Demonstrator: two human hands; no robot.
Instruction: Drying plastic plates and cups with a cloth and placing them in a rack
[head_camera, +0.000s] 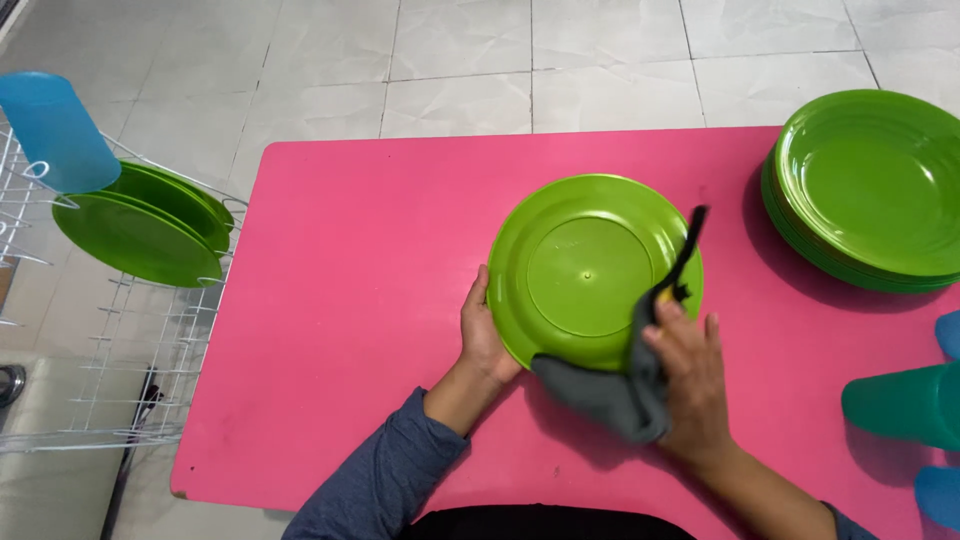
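Observation:
A bright green plastic plate (585, 265) lies upside down, its underside up, in the middle of a pink table (370, 290). My left hand (483, 335) grips the plate's near-left rim. My right hand (690, 380) holds a dark grey cloth (610, 395) bunched against the plate's near-right edge; a corner of the cloth sticks up over the rim.
A stack of green plates (870, 190) sits at the table's far right. A teal cup (905, 405) and blue cups (945, 495) lie at the right edge. Left of the table a white wire rack (140, 370) holds green plates (140, 230) and a blue cup (55, 130).

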